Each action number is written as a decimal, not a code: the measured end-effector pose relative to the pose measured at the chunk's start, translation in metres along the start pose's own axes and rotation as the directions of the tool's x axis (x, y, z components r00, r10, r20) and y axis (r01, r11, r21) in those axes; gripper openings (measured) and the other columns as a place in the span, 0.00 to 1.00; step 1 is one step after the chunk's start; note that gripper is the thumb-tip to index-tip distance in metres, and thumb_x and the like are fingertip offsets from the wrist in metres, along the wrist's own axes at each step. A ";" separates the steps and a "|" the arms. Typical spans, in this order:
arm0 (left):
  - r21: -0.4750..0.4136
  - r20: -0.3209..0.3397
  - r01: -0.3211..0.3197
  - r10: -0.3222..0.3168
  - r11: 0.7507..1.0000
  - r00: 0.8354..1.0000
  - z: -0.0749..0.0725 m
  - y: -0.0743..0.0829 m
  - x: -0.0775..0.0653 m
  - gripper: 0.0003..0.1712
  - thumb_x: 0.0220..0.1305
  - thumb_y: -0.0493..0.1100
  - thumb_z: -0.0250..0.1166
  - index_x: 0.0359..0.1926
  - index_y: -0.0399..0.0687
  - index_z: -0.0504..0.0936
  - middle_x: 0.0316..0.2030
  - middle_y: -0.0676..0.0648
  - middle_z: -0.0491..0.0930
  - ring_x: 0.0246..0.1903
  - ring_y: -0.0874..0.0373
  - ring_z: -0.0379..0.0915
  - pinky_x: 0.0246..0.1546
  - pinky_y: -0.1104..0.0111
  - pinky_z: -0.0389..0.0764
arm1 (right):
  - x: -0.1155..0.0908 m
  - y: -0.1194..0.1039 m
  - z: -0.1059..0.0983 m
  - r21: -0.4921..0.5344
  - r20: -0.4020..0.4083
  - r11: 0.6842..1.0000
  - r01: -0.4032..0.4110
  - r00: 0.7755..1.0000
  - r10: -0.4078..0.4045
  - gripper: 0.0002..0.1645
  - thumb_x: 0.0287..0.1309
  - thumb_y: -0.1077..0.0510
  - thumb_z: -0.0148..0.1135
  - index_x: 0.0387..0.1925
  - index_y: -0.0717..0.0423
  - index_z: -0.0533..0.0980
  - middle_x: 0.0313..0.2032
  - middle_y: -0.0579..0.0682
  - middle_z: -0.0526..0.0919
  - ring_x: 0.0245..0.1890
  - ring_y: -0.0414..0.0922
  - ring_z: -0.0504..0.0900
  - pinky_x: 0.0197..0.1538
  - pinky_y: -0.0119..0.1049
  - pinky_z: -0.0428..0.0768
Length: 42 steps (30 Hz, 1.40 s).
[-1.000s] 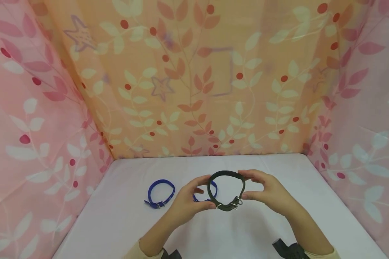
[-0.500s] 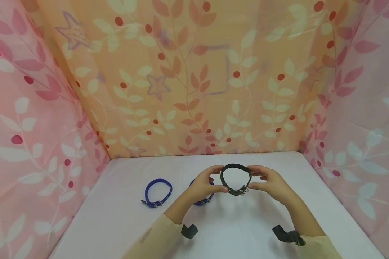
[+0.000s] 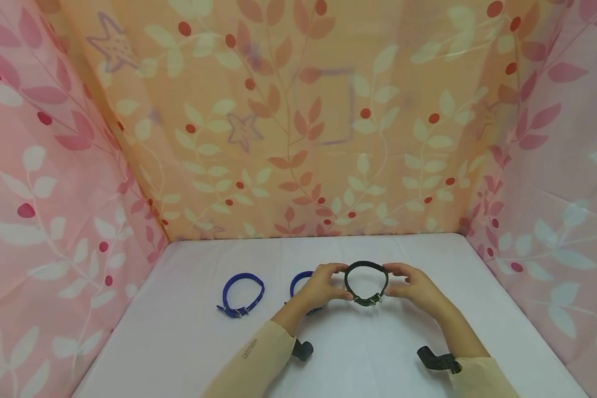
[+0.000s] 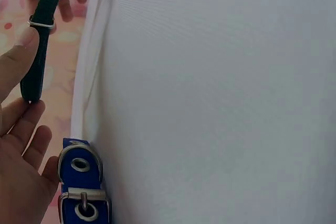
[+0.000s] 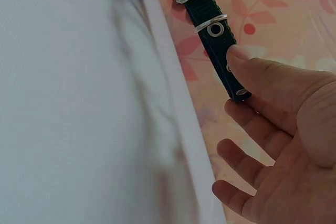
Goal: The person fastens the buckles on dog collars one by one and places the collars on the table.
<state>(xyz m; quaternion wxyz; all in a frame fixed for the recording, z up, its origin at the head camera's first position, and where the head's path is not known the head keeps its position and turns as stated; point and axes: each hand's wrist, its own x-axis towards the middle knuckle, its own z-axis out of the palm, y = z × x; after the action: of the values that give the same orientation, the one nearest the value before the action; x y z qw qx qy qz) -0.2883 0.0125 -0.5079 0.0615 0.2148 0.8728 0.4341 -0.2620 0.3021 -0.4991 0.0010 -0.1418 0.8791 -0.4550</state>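
Observation:
A dark green buckled collar, fastened into a loop with metal buckle and ring, is held between both hands over the white table. The left hand pinches its left side between thumb and fingers. On the opposite side, the right hand pinches it the same way; in the right wrist view the green strap shows metal eyelets under the thumb. Just left of the hands lies a blue collar, partly hidden by the left hand and wrist. Its buckle and eyelets show large in the left wrist view.
Another blue collar, also buckled into a loop, lies farther left on the white table. Floral cloth walls, pink at the sides and orange-yellow at the back, enclose the table. Black wrist mounts sit at both sleeves.
Both hands have carried the green collar rightward and away from the body, and it dips slightly in the last half second. The blue collars stay where they were.

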 end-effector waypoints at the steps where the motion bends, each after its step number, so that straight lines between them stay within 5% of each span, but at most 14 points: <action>1: 0.016 -0.002 -0.003 0.003 1.000 1.000 0.000 0.000 0.002 0.45 0.48 0.57 0.83 0.67 0.60 0.77 0.63 0.58 0.78 0.66 0.56 0.66 0.67 0.51 0.71 | 0.001 0.002 0.000 -0.006 -0.005 1.000 0.003 1.000 -0.003 0.38 0.54 0.55 0.78 0.65 0.59 0.75 0.59 0.61 0.81 0.64 0.63 0.73 0.67 0.69 0.64; 10: 0.201 -0.005 0.000 0.001 0.980 1.000 0.008 0.000 0.012 0.44 0.47 0.59 0.82 0.66 0.58 0.79 0.62 0.56 0.80 0.64 0.54 0.68 0.66 0.53 0.68 | 0.004 0.019 0.008 -0.051 -0.022 0.998 -0.043 0.999 0.042 0.41 0.50 0.54 0.81 0.64 0.60 0.75 0.53 0.58 0.83 0.59 0.60 0.77 0.62 0.61 0.72; 17: 0.307 0.018 -0.004 -0.001 0.952 1.000 0.012 -0.004 0.016 0.44 0.46 0.59 0.83 0.65 0.57 0.80 0.60 0.55 0.82 0.61 0.55 0.70 0.63 0.56 0.67 | 0.002 0.026 0.017 -0.066 -0.012 0.995 -0.080 0.997 0.080 0.40 0.48 0.57 0.81 0.62 0.61 0.76 0.49 0.55 0.85 0.59 0.59 0.77 0.67 0.62 0.66; 25: 0.358 0.050 -0.010 -0.009 0.934 0.999 0.011 -0.003 0.019 0.39 0.48 0.57 0.82 0.62 0.56 0.83 0.56 0.57 0.84 0.58 0.57 0.71 0.60 0.59 0.66 | 0.001 0.026 0.018 -0.133 -0.016 0.989 -0.071 0.997 0.070 0.37 0.50 0.56 0.79 0.62 0.61 0.77 0.59 0.61 0.81 0.67 0.65 0.72 0.70 0.66 0.63; 42: 0.469 0.083 -0.040 0.001 0.882 0.997 0.012 0.008 0.014 0.42 0.51 0.57 0.82 0.66 0.53 0.79 0.56 0.56 0.84 0.59 0.55 0.72 0.61 0.58 0.67 | 0.001 0.016 0.016 -0.200 -0.015 0.973 -0.114 0.993 0.114 0.35 0.52 0.56 0.78 0.61 0.60 0.78 0.57 0.60 0.84 0.66 0.66 0.72 0.69 0.67 0.63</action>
<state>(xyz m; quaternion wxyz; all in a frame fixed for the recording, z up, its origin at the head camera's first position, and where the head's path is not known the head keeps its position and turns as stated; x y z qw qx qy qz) -0.2947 0.0317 -0.5076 0.0377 0.2497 0.9464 0.2012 -0.2650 0.2978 -0.5216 0.0115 -0.0898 0.9273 -0.3633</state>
